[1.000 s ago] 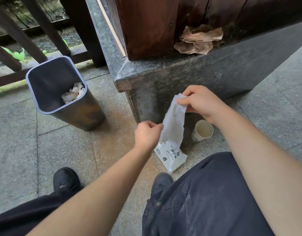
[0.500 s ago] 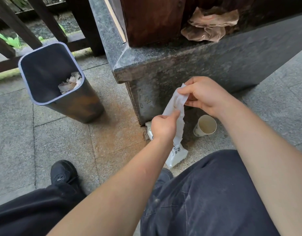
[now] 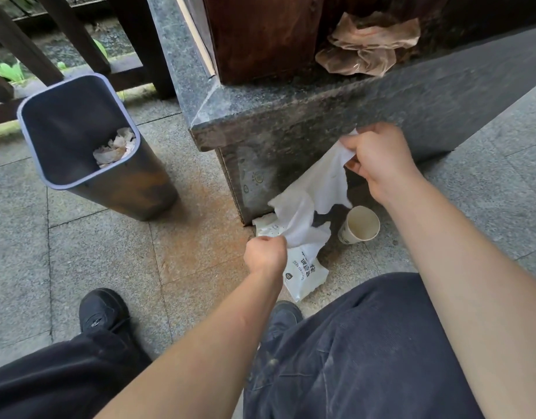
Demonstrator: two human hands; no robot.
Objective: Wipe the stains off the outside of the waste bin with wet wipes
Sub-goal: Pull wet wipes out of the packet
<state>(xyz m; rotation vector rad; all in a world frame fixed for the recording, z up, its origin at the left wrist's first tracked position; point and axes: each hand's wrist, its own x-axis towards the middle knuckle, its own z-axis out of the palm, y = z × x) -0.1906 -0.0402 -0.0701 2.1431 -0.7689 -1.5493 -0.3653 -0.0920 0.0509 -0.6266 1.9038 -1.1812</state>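
Note:
A dark grey waste bin with brown stains on its outer side stands on the paving at the left, crumpled paper inside it. A white wet wipe hangs spread between my hands. My right hand pinches its top corner by the stone ledge. My left hand grips its lower edge, just above the white wipes pack lying on the ground. Both hands are well to the right of the bin.
A paper cup stands right of the pack. A granite ledge with a wooden post and crumpled brown paper rises behind. My two black shoes and dark trousers fill the foreground. Wooden railings stand at the far left.
The wipe has unfolded wider as my hands moved apart: the left hand dropped lower toward the pack, the right stayed up by the ledge.

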